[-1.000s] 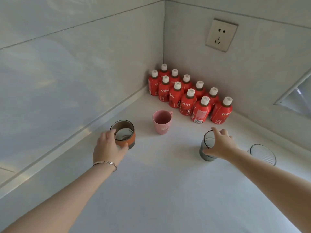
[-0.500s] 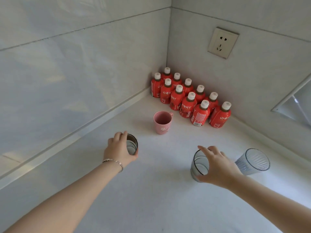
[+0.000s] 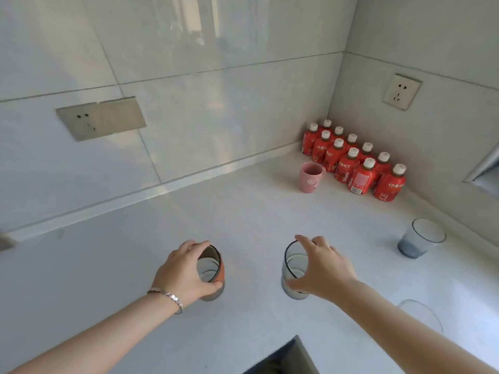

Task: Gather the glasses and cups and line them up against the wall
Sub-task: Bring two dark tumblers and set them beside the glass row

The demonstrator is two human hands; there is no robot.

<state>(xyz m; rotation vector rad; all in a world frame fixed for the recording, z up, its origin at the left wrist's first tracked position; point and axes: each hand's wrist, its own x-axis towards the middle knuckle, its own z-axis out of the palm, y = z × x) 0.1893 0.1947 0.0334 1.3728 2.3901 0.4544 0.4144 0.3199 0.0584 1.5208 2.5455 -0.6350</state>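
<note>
My left hand (image 3: 183, 273) grips a grey glass with an orange band (image 3: 213, 271) from its left side, low over the white counter (image 3: 243, 217). My right hand (image 3: 324, 268) grips a smoky grey glass (image 3: 293, 268) from the right. A pink mug (image 3: 310, 177) stands upright near the corner. A bluish clear glass (image 3: 421, 238) stands at the right. Another clear glass (image 3: 421, 317) shows faintly behind my right forearm.
Several red bottles with white caps (image 3: 353, 163) fill the corner. Wall sockets sit on the left wall (image 3: 101, 118) and on the right wall (image 3: 402, 91). A dark edge (image 3: 286, 357) shows at the bottom centre.
Both hands have drawn their glasses back toward me and away from the corner. The view has swung left, so the bottles and mug now sit at the upper right.
</note>
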